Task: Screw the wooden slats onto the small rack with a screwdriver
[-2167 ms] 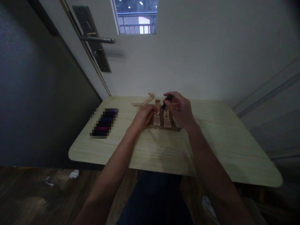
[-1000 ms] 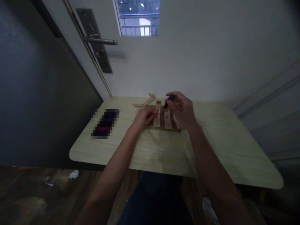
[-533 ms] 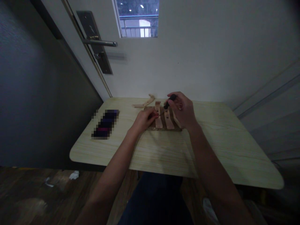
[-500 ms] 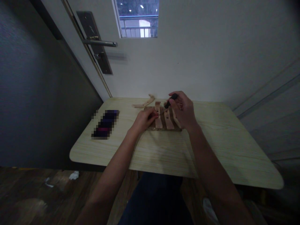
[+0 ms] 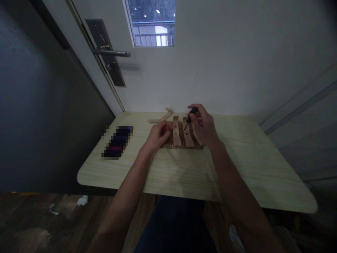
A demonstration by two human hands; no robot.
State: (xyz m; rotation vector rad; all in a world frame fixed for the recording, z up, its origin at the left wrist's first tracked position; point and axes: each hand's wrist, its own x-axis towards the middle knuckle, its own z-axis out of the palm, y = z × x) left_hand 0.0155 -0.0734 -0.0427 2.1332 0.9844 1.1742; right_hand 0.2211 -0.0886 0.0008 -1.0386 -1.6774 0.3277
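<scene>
My right hand (image 5: 206, 126) is closed around a screwdriver (image 5: 193, 110) with a black handle. Its thin shaft slants down to the left, the tip at or close to a curved wooden piece (image 5: 188, 138) with dark holes. Beside that lies a similar wooden piece (image 5: 176, 137), also with holes, and both rest on a brown wooden board (image 5: 181, 147). A third piece is partly covered by my right hand. At the board's left end, my left hand (image 5: 158, 135) has its fingers curled together. Whatever they may pinch is too small or hidden to make out.
A loose bent wooden piece (image 5: 166, 115) lies behind the board. On the left of the pale table (image 5: 126, 172) is a blurred-out dark item (image 5: 117, 142). A white door with a metal handle (image 5: 113, 53) stands directly behind the table.
My left hand has drawn left, off the left wooden piece. The screwdriver tip has shifted from near that piece to the one on its right. The view has tilted slightly.
</scene>
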